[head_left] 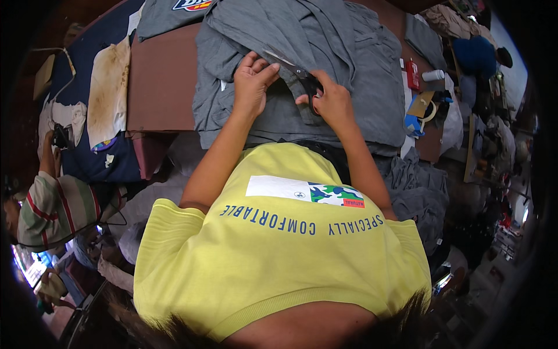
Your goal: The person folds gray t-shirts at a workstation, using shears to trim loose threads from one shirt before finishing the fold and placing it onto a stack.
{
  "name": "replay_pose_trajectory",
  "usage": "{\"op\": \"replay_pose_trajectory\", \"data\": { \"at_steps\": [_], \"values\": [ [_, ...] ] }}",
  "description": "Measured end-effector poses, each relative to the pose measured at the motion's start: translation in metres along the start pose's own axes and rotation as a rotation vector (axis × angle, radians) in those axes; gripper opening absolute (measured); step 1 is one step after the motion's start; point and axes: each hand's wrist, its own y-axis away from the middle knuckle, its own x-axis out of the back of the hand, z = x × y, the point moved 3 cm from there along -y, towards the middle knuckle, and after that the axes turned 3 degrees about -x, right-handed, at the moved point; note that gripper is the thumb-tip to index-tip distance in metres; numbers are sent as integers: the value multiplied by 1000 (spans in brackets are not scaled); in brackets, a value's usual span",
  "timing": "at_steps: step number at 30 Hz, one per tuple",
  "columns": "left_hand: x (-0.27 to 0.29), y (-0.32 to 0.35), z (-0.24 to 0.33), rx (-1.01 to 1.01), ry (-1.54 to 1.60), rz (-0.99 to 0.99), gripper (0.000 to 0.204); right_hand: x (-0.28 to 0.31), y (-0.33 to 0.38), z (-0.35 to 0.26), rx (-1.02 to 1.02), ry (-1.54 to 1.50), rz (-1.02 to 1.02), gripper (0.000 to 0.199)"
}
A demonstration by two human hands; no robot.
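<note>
My right hand (pixel 335 102) grips a pair of scissors (pixel 300 73) by its dark handles, which show an orange-red inner edge. The blades point up and to the left, over a heap of grey garments (pixel 372 75) on the table before me. Close to the blade tips, my left hand (pixel 251 85) has its thumb and fingers closed on the fabric of a grey garment (pixel 232 35). Whether the blades touch the cloth or a thread, I cannot tell. A small white label (pixel 223 85) shows on the cloth beside my left hand.
Another grey garment with a printed patch (pixel 192 5) lies at the far left. A person in a striped shirt (pixel 58 206) works at the left by an iron (pixel 60 136). A tape roll (pixel 428 113), a red box (pixel 412 74) and a white bottle (pixel 433 75) stand at right.
</note>
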Motion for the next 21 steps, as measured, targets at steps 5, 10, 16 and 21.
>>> {"op": "replay_pose_trajectory", "data": {
  "at_steps": [5, 10, 16, 21],
  "values": [
    [4, -1, -4, -13, -3, -1, 29, -6, 3, 9, 21, -6, 34, 51],
    [6, -1, -6, -3, -38, -7, 30, 1, 0, -6, -40, 19, -36, 59],
    [7, -1, -6, 1, -41, -5, 31, -2, -12, -9, 16, 68, 3, 67],
    [7, -1, -6, -2, -59, -6, 29, -3, -13, -7, -41, 73, -89, 60]
  ]
}}
